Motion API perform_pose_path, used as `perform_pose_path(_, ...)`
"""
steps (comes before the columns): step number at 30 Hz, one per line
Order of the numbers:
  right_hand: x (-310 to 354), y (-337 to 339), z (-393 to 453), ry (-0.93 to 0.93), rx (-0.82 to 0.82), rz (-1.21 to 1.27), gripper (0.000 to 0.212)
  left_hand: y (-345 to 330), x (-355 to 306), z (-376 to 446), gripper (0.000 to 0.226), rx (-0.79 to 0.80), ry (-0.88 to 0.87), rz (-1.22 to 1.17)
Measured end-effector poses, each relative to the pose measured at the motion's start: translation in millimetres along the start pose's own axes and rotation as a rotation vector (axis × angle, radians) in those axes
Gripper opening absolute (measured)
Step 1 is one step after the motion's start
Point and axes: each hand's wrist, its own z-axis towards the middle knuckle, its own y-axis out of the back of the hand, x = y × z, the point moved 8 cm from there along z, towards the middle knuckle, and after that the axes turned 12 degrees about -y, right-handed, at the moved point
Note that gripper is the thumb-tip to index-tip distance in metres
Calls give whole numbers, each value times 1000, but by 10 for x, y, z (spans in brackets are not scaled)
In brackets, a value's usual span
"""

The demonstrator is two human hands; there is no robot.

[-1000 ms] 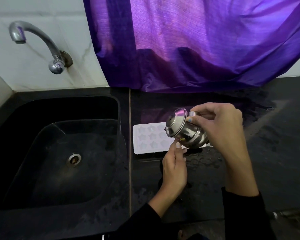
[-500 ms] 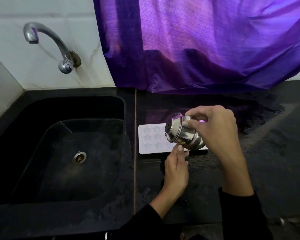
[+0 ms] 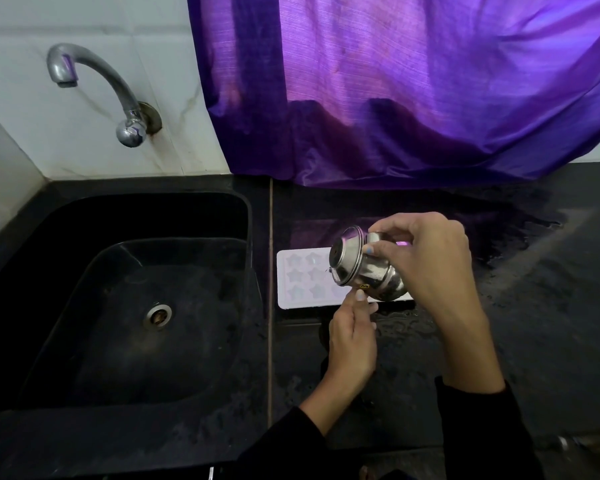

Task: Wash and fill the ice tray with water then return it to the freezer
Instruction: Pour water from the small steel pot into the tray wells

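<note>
Your right hand (image 3: 426, 261) grips one steel pot (image 3: 364, 268), tipped mouth-left over one white tray (image 3: 291, 299) lying flat on the wet desk (image 3: 533, 306) under your fingers. Your left hand (image 3: 352, 337) is loosely curled, one fingertip touching the pot's underside. The tray looks light, bendy and slick; once filled, lift it level by both short ends.

ice tray (image 3: 300, 277) right half hidden behind steel pot (image 3: 367, 271)
</note>
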Motion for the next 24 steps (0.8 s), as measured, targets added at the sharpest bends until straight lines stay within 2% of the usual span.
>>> perform_pose_path(2, 0, 4, 2, 2, -1, 1, 10, -3, 4, 0, 27, 0, -1, -3)
perform_pose_path(6, -3, 2, 7, 1, 0, 11, 10, -10, -21, 2, 56, 16, -21, -20)
perform_pose_path(8, -13, 7, 13, -7, 1, 19, 10, -13, -17, 5, 61, 22, -21, -22)
perform_pose_path(12, -37, 25, 27, -18, 14, 46, 11, -11, 10, 10, 57, 26, -12, -11)
perform_pose_path(17, -56, 85, 39, -29, 19, 120, 11, 1, -18, 16, 28, 25, -35, -13)
perform_pose_path(24, 13, 97, 34, -11, 27, 188, 12, 78, -143, 12, 32, -10, -90, -82)
